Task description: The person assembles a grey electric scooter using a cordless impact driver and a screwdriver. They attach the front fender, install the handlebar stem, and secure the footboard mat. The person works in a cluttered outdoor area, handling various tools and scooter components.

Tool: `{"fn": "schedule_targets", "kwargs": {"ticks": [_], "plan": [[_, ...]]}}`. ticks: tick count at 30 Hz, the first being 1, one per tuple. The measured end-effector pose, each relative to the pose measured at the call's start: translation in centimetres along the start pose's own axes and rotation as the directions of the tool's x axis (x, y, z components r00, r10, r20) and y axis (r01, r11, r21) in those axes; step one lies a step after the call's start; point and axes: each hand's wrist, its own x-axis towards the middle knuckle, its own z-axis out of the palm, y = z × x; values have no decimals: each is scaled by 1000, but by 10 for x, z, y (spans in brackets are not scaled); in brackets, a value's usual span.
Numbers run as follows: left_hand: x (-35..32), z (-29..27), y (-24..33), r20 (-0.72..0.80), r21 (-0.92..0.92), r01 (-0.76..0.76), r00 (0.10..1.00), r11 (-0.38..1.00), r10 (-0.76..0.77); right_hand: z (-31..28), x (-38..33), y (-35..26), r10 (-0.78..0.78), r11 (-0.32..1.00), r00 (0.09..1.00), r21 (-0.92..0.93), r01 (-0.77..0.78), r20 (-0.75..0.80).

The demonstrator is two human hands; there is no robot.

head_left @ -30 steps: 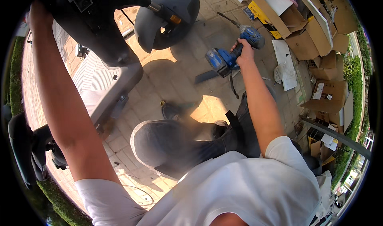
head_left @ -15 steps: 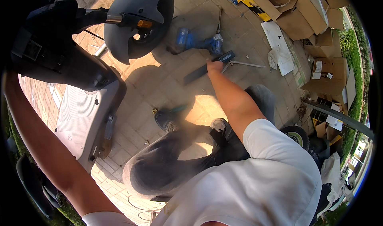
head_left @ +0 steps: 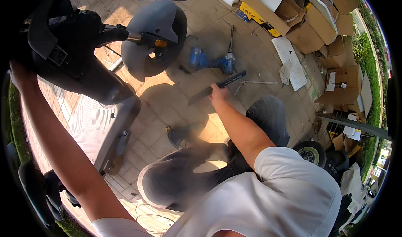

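Sun-patched paving point(head_left: 157, 115), boxes point(head_left: 340, 88) alongside: the right hand point(head_left: 219, 94) touches a dark strip point(head_left: 233, 79).

**Matt plastic, shiny metal, rough paving**

The fender point(head_left: 144, 23) looks like matt grey plastic, beside a fork tube point(head_left: 134, 36) of glossy metal. The footboard point(head_left: 90, 120) is pale, ribbed plastic. The dark strip point(head_left: 231, 80) seems smooth plastic. Blue plastic covers the drill point(head_left: 226, 64); its rod point(head_left: 231, 38) is dull metal. The boxes point(head_left: 340, 84) are matt cardboard, the shirt point(head_left: 293, 187) soft cloth, the trousers point(head_left: 173, 176) dusty cloth, the paving point(head_left: 157, 111) rough.
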Motion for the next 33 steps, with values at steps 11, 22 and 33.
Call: {"fn": "schedule_targets", "kwargs": {"ticks": [11, 22, 33], "plan": [[-150, -16, -24, 85, -40, 139, 987, 989, -135, 97, -261, -142, -438, 625, 133, 194, 756, 889], [-276, -64, -102, 278, 437, 59, 940, 898, -197, 184, -317, -134, -820, -8, -122, 201, 979, 559], [-297, -50, -116, 149, 544, 6, 983, 839, -104, 210, -323, -118, -831, -39, -118, 154, 987, 544]]}}
